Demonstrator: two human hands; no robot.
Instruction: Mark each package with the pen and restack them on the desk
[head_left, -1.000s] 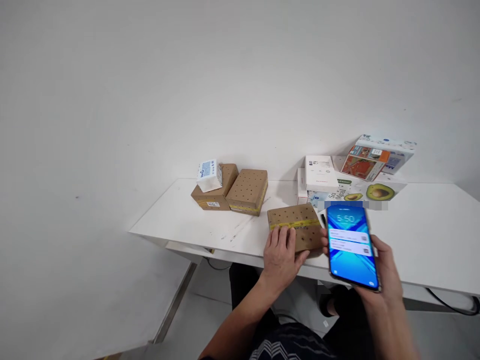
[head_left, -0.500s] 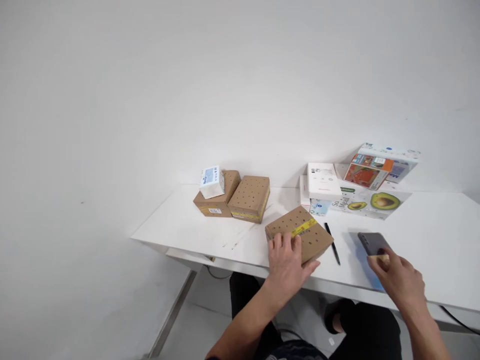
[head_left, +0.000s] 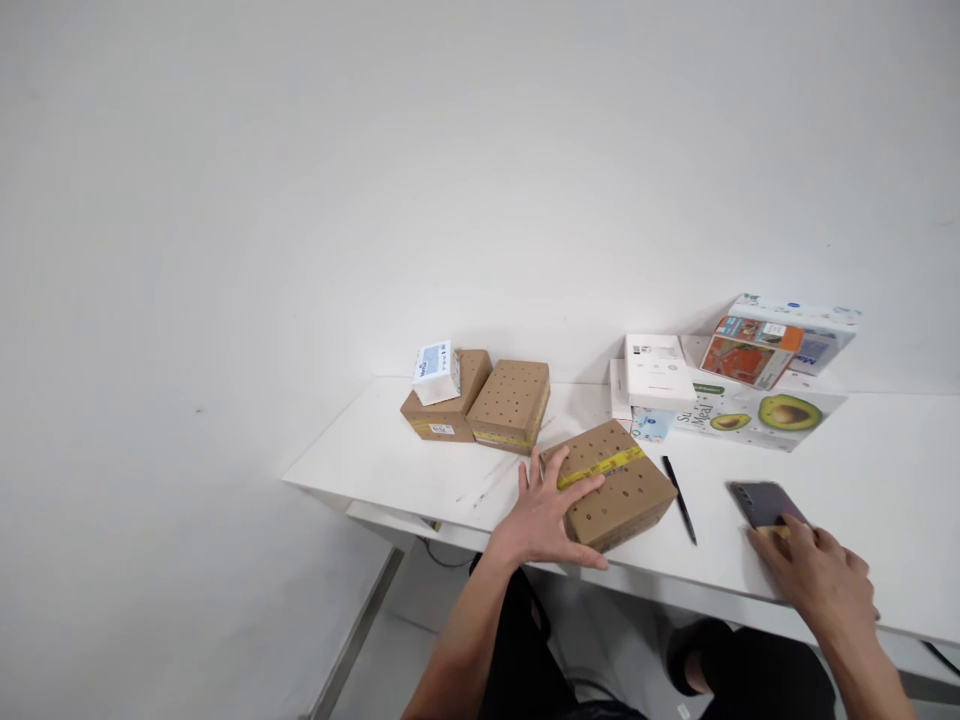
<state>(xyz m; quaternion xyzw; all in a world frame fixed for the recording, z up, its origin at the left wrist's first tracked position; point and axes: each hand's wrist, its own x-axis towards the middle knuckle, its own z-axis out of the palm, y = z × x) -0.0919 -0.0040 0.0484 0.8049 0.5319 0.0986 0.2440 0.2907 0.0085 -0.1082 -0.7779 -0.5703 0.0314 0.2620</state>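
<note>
A brown cardboard box (head_left: pixel 616 488) with dark dots and a strip of yellow tape sits near the table's front edge. My left hand (head_left: pixel 546 515) lies spread at its left side, fingers apart over the top and thumb along the near edge. On the right, a grey phone (head_left: pixel 766 498) rests back side up on the table, a yellowish patch on its back. My right hand (head_left: pixel 817 575) has its fingers around the phone's near part, which it hides. Between box and phone is a black pen (head_left: pixel 679 500).
At the back left stand two more dotted cardboard boxes (head_left: pixel 512 395), a small white-and-blue box (head_left: pixel 436 372) on one of them. White boxes (head_left: pixel 658 370), an avocado-printed box (head_left: pixel 757 415) and an orange-red box (head_left: pixel 752 352) are stacked against the wall. The white table (head_left: pixel 450 492) ends close to my legs.
The phone, tilted before with a blue glow beneath it, now lies flat. My left hand has shifted to the box's left side and its fingers have spread. The view has moved slightly.
</note>
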